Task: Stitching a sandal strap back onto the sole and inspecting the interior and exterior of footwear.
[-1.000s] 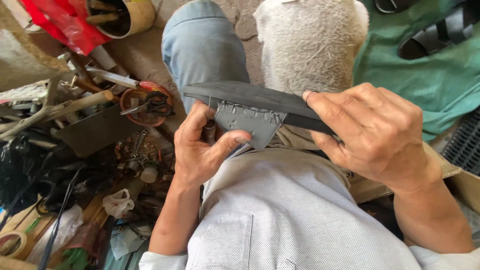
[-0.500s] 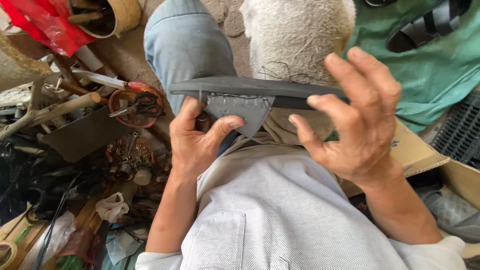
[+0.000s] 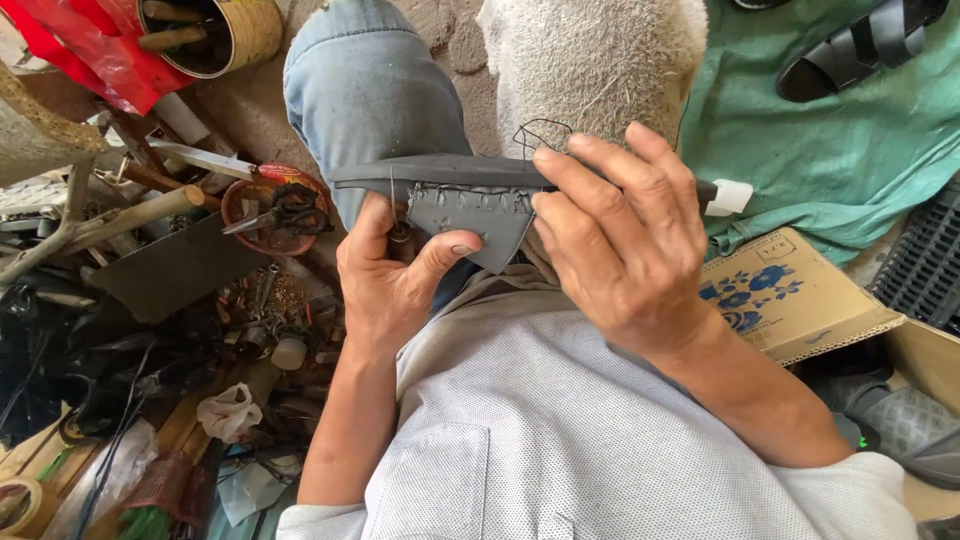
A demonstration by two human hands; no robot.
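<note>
Closely, both hands are stitching: right hand [image 3: 625, 245] is gripping a long dark rubber strip [image 3: 440, 172], left hand [image 3: 395, 275] is pinching its grey triangular flap [image 3: 480, 215].

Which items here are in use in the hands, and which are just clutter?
In use:
- grey stitched piece, held by left hand and right hand
- thread loop

Lying about:
- scissors in red bowl
- black sandal
- green cloth
- cardboard box
- tape roll
</note>
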